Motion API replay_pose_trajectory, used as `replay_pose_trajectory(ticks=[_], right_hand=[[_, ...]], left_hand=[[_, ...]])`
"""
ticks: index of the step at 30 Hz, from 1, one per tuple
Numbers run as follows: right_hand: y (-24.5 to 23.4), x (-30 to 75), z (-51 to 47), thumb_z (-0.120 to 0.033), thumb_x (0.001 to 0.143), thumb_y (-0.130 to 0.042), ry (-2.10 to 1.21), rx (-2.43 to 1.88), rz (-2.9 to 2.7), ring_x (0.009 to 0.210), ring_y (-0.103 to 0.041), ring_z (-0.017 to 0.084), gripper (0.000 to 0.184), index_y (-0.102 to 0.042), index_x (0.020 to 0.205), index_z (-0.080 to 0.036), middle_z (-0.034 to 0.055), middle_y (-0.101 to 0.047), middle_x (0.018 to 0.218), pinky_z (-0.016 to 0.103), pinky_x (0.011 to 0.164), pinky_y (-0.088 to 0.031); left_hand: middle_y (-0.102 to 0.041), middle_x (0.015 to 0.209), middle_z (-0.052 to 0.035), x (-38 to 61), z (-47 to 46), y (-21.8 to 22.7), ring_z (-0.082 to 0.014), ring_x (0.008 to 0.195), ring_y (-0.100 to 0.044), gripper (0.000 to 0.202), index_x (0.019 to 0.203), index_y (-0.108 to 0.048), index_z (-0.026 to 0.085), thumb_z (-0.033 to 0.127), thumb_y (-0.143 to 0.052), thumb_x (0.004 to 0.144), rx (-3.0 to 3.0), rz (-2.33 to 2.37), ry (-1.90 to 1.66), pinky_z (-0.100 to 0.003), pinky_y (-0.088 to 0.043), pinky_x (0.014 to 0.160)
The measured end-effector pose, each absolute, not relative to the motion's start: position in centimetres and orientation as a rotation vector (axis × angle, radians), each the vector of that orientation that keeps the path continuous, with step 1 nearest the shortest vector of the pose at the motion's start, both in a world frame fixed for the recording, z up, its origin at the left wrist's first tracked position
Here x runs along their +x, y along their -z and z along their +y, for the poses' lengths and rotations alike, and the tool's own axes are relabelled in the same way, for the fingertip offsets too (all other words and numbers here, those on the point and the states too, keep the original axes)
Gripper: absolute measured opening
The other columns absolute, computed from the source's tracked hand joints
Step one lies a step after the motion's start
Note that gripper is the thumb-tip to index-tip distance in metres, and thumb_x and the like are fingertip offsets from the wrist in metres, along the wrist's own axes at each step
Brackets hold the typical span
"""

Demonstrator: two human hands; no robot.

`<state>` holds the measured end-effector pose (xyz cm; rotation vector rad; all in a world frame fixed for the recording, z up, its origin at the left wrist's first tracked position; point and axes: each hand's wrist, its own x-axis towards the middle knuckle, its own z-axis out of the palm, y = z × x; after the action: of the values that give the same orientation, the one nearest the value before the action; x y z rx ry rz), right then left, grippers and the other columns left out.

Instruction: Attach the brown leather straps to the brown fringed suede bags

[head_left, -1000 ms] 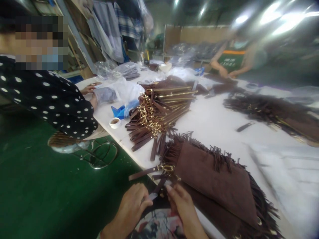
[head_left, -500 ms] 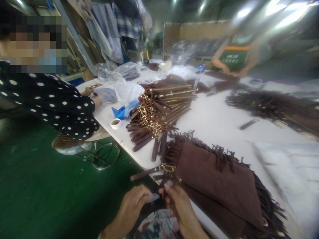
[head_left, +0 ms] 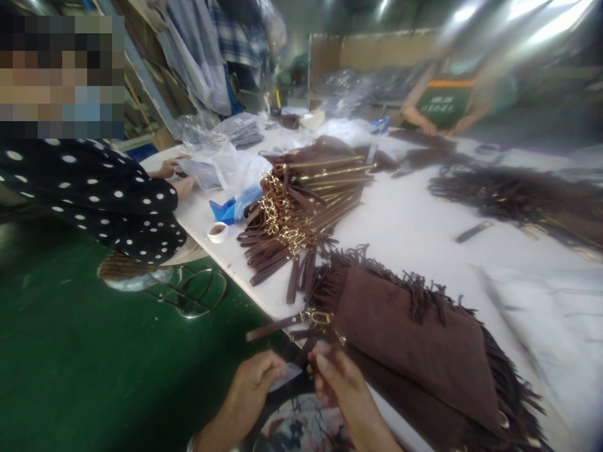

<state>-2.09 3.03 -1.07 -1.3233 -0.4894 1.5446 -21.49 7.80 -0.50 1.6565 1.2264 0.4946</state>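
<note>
A brown suede bag [head_left: 414, 339] with fringe along its edges lies at the near edge of the white table [head_left: 409, 226]. Gold hardware [head_left: 318, 317] and brown straps stick out of its near corner. My left hand [head_left: 254, 383] pinches a small pale strip [head_left: 286, 375], like clear film or tape. My right hand [head_left: 342, 386] is closed on the end of a dark strap [head_left: 306, 351] coming from the bag. Both hands meet just off the table edge, above my patterned lap.
A heap of brown straps with gold buckles [head_left: 301, 213] lies mid-table, a tape roll [head_left: 217, 232] and plastic bags [head_left: 235, 169] to its left. A person in a polka-dot top [head_left: 94, 201] sits at left on a stool [head_left: 188, 292]. Another person [head_left: 443, 107] works at the far side by more fringed pieces [head_left: 513, 194].
My hands have shifted slightly lower and the pale strip has pulled a little away from the strap. The person at left has leaned slightly.
</note>
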Motion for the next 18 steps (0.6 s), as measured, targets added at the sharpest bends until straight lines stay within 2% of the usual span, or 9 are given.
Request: replay_pose_trajectory(ticks=[3, 8, 14, 18], right_hand=[[0.7, -1.7, 3.0, -0.060, 0.075, -0.067, -1.522, -1.433, -0.555, 0.044, -0.046, 0.008, 0.049, -0.058, 0.097, -0.017, -0.0048, -0.054, 0.054, 0.017, 0.042, -0.032], [0.0, -1.7, 3.2, -0.061, 0.071, -0.069, -1.486, -1.439, -0.549, 0.046, -0.042, 0.008, 0.049, -0.062, 0.091, -0.017, -0.0056, -0.049, 0.056, 0.018, 0.042, -0.034], [0.3, -2.2, 3.5, -0.056, 0.068, -0.075, -1.477, -1.403, -0.438, 0.058, -0.054, 0.010, 0.044, -0.065, 0.085, -0.016, -0.0001, -0.060, 0.069, 0.019, 0.051, -0.045], [0.2, -2.4, 3.8, -0.054, 0.069, -0.075, -1.491, -1.399, -0.424, 0.057, -0.056, 0.011, 0.043, -0.065, 0.085, -0.016, 0.0010, -0.062, 0.070, 0.021, 0.052, -0.047]], left_hand=[[-0.062, 0.075, 0.0009, -21.6, 7.7, 0.9, -0.0156, 0.073, -0.057, 0.030, 0.075, -0.063, 0.019, 0.039, -0.050, 0.093, 1.707, 1.230, -0.478, -0.025, -0.038, 0.069], [-0.064, 0.078, 0.0009, -21.3, 7.5, 1.2, -0.0159, 0.078, -0.058, 0.029, 0.077, -0.063, 0.020, 0.038, -0.049, 0.093, 1.753, 1.213, -0.448, -0.025, -0.038, 0.072], [-0.063, 0.077, 0.0001, -20.5, 7.4, 1.1, -0.0160, 0.076, -0.058, 0.029, 0.077, -0.064, 0.019, 0.039, -0.049, 0.093, 1.737, 1.176, -0.449, -0.025, -0.039, 0.072], [-0.063, 0.076, 0.0002, -20.0, 7.3, 0.6, -0.0157, 0.075, -0.059, 0.029, 0.075, -0.064, 0.018, 0.038, -0.050, 0.092, 1.649, 1.140, -0.471, -0.024, -0.039, 0.071]])
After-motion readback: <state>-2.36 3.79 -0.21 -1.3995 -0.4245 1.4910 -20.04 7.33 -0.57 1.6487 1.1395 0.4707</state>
